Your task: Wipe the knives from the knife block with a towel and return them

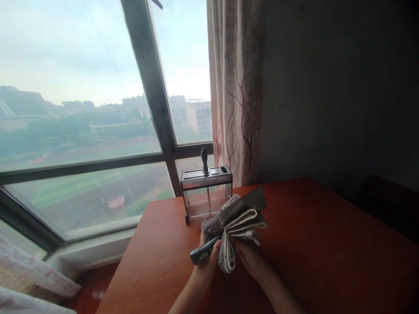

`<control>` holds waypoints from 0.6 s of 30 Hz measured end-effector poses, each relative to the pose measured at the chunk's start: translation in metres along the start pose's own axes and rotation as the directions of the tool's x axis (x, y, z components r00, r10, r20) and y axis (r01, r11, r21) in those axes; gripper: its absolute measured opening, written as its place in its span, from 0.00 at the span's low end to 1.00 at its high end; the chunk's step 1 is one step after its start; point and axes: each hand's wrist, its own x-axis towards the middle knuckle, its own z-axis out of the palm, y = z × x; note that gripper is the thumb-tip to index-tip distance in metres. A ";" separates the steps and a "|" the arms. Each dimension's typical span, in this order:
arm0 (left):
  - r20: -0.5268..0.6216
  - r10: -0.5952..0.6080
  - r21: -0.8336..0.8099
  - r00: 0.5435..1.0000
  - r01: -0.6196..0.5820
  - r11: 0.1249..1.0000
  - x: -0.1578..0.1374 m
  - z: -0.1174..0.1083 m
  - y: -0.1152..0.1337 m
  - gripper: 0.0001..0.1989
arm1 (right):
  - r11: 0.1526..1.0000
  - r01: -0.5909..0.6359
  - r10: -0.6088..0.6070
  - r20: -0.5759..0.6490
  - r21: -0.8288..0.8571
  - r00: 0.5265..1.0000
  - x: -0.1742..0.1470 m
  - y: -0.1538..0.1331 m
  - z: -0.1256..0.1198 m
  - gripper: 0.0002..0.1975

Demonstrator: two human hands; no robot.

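A kitchen knife with a broad blade (242,206) and a dark handle (204,251) is held above the table, its blade slanting up to the right. My left hand (210,256) is closed around the handle, partly behind it. A folded grey and white cloth (244,224) bunches around the blade, with fuzzy grey parts showing on both sides. My right hand (248,254) grips the cloth from below; the cloth hides most of its fingers. Just beyond stands a clear-sided knife block (207,178) with a metal top. One dark knife handle (204,160) sticks up from it.
The reddish-brown wooden table (157,257) reaches toward the window (81,113), where its far edge ends. A patterned curtain (238,96) hangs behind the knife block, beside a dark wall (327,96). Another curtain (36,270) is at the lower left.
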 end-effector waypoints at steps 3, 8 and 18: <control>0.035 0.046 -0.024 0.998 -0.045 0.999 0.001 -0.001 0.012 0.36 | 0.992 0.051 -0.059 -0.064 -0.113 0.996 0.002 -0.001 -0.004 0.21; 0.031 0.129 -0.067 0.991 -0.126 0.990 0.003 0.001 0.023 0.36 | 0.978 0.186 -0.198 -0.156 -0.091 0.968 0.007 -0.010 -0.006 0.23; 0.100 0.130 0.083 0.986 -0.139 0.987 0.000 -0.009 0.024 0.27 | 0.921 0.222 -0.099 -0.357 0.321 0.929 0.023 -0.040 -0.045 0.18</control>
